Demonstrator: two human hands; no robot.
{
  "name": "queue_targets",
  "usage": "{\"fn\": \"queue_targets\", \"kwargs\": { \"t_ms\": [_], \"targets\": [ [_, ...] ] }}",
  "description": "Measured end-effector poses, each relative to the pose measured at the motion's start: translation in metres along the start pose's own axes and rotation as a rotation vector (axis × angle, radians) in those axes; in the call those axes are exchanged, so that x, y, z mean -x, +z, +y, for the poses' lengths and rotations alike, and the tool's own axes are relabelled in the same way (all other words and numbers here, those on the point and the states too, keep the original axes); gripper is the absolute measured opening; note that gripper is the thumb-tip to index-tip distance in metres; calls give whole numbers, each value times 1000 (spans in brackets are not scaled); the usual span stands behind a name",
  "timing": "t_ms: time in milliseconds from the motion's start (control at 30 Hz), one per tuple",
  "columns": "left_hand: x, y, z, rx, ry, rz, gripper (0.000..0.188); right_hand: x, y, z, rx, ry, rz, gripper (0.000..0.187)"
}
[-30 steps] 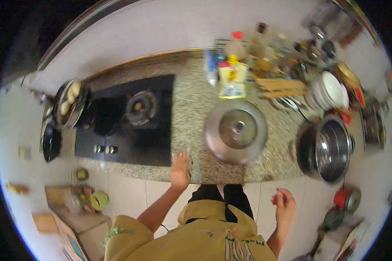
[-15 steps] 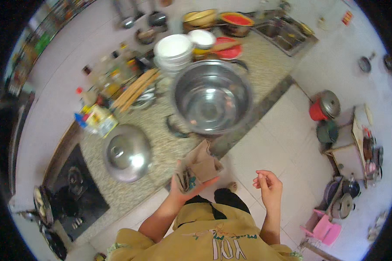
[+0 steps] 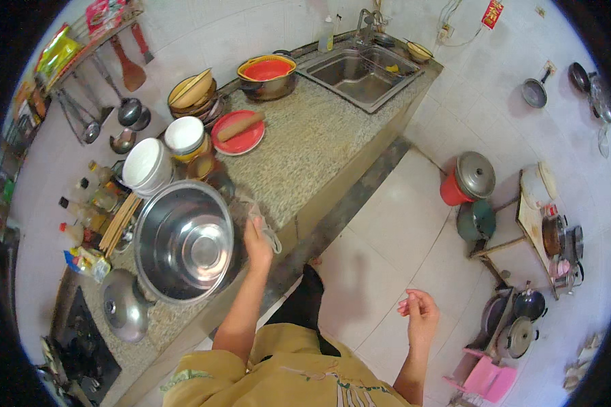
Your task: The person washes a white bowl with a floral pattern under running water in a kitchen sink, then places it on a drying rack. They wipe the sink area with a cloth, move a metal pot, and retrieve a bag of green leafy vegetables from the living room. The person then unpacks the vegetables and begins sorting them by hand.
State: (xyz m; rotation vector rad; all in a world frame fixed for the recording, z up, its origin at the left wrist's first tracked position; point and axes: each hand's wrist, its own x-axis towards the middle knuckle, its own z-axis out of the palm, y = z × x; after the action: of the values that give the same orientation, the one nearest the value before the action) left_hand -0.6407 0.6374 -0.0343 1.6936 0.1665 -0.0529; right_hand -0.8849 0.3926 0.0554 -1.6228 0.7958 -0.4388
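My left hand (image 3: 256,245) is closed on a greyish-brown cloth (image 3: 250,205), whose loose edge hangs beside the wrist. The hand is at the right side of a large steel pot (image 3: 183,237); whether the cloth touches the pot I cannot tell. Inside, the pot shows bare shiny metal. Its domed metal lid (image 3: 124,305) lies on the counter to the lower left. My right hand (image 3: 421,315) hangs over the floor with its fingers curled in and nothing visible in them.
Beyond the pot stand stacked white bowls (image 3: 146,166) and a red plate (image 3: 237,133) with a rolling pin. A steel sink (image 3: 360,78) is set into the far counter (image 3: 299,149). Black stove (image 3: 85,346) at lower left; shelf with pots (image 3: 546,230) and pink stool (image 3: 489,380) at right.
My view has swung to the right, so the counter sits further left. My left hand with the cloth has reached from before my body to the pot's right side. My right hand stays low.
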Motion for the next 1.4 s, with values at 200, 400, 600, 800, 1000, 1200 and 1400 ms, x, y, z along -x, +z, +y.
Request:
{"fn": "queue_targets", "kwargs": {
  "t_ms": [200, 400, 600, 800, 1000, 1200, 1400],
  "targets": [
    [-82, 85, -21, -1249, 256, 197, 55, -136, -4, -7, 67, -8, 23, 14],
    [-145, 135, -17, -1264, 216, 134, 56, -276, -7, -29, 85, 3, -21, 16],
    [-196, 189, 11, -1092, 235, 109, 67, -386, 24, -33, 88, 48, -140, 15],
    [-289, 318, 35, -985, 216, 182, 68, -505, 21, -38, 97, 15, -242, 15],
    [-400, 443, 57, -942, 257, 341, 60, -625, -20, -68, 130, -36, -278, 15],
    [-391, 372, 90, 768, 46, 468, 38, -733, -29, -82, 66, 63, -369, 16],
    [-247, 246, 118, 807, 360, 580, 46, -786, 43, -94, -92, 279, -535, 16]
  ]
}}
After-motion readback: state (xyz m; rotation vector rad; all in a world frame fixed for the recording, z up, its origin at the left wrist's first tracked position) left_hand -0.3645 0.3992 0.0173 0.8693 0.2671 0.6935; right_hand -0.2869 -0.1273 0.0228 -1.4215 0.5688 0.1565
